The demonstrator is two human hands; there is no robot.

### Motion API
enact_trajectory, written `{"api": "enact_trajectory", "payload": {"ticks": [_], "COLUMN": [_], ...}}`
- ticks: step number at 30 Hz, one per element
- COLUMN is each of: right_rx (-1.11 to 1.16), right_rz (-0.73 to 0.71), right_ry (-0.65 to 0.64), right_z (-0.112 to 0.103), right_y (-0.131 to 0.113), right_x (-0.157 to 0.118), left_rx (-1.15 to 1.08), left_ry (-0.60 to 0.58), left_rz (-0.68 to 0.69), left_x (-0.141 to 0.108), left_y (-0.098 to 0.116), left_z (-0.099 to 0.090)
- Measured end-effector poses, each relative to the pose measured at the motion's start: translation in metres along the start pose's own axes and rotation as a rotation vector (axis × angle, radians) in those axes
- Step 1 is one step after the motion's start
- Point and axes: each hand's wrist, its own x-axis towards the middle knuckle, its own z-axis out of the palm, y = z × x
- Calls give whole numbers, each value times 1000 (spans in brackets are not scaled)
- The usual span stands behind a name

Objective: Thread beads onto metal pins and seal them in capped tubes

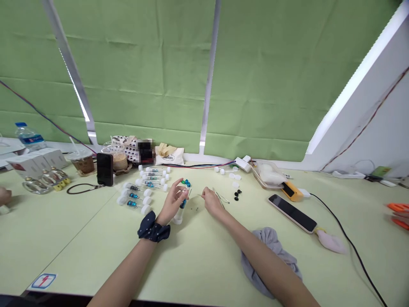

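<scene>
My left hand [173, 199], with a dark dotted scrunchie [153, 228] on its wrist, is closed around a clear tube [182, 205]. The tube stands tilted, has blue beads inside and a white cap at its lower end. My right hand [211, 202] pinches a thin stick [200, 195] a little to the right of the tube. Just beyond the left fingers lie blue and green beads [187, 183]. Thin metal rods [221, 196] lie beside my right hand. Several finished-looking capped tubes [133, 204] with blue parts lie in rows to the left.
White caps [235, 176] and small black round pieces [237, 195] lie right of my hands. Farther right are a phone [292, 212], a yellow device [291, 191] and a black cable [347, 238]. A standing phone [105, 169] and cups [82, 162] stand left. Other people's hands [4, 196] show at both edges.
</scene>
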Motion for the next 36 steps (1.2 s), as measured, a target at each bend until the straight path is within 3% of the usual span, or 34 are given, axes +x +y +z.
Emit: {"api": "enact_trajectory", "payload": {"ticks": [3,6,9,16,20,23,26,30,33,36], "right_rx": [383,728,845,674,688,563,136,-340,-456,-470], "right_rz": [-82,-95,-108,-199,-201,-67,113,325,389,385], "right_ry": [124,156,152,-2,58,204,305,219,120,100], "right_z": [-20,-34,-39,-35,-35,-39,-45,-50,-49,-46], "right_y": [-7,-17,-26,-39,-35,-8,35,88,109,117], "right_x": [7,10,6,-6,-1,9,17,18,18,22], "left_rx": [-29,-42,-44,17,39,45,43,31,28,5], "left_ry": [-73,-147,-192,-221,-203,-173,-141,-124,-107,-84], "left_rz": [-62,-92,-104,-60,-21,5,27,27,26,20], "left_x": [-2,-4,-6,-6,-6,-5,-4,-3,-4,-4], "left_y": [1,-1,-2,4,3,2,1,0,0,0], "left_z": [5,10,13,15,14,13,10,8,8,7]}}
